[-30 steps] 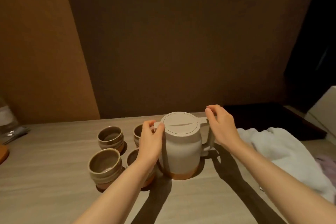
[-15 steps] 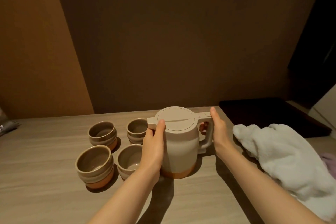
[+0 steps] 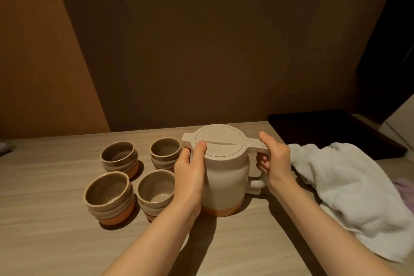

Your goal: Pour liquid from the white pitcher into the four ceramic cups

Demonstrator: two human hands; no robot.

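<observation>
The white pitcher, lidded with an orange base, stands upright on the wooden table. My left hand presses against its left side, thumb on the lid's edge near the spout. My right hand wraps the handle, fingers curled through it. Left of the pitcher stand several grey-brown ceramic cups with orange bases: far left, far right, near left, near right. The near right cup looks wet at the bottom; my left arm partly covers it.
A crumpled white towel lies right of the pitcher, with a bit of purple cloth beyond it. A dark tray sits at the back right. A brown wall rises right behind the table.
My right hand has slid from the lid's right edge down onto the handle and curled around it. My left hand stays on the pitcher's left side. The pitcher still stands on the table.
</observation>
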